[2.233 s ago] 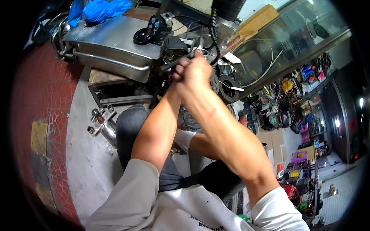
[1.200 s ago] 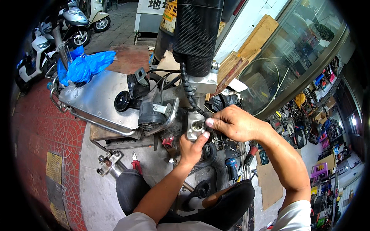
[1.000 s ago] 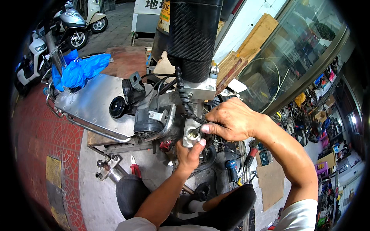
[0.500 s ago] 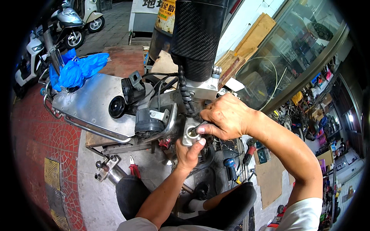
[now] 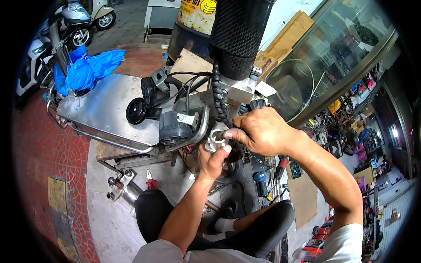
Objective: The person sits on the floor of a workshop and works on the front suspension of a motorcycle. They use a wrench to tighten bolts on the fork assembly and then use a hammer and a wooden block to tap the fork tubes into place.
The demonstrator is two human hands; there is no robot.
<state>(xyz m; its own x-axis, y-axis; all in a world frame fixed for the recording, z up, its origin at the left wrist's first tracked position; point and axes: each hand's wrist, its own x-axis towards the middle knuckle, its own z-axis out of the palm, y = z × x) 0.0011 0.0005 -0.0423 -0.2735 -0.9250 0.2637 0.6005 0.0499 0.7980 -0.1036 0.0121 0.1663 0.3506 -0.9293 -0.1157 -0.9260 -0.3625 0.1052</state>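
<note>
Two-handed, held a silvery, round-bored metal fitting (image 5: pixel 215 141) beside the black spiral-wrapped cable (image 5: pixel 218 94); clasped it in the fingers of the left hand (image 5: pixel 211 163), touched its thick rim with the right hand (image 5: pixel 263 131); could not tell the right fingers' grip.

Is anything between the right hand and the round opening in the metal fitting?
Nothing visible. The right hand has its thumb at the opening's right edge. The spiral-wrapped black cable comes down near its fingers without covering the opening, and the left hand holds the metal fitting from the near side.
</note>
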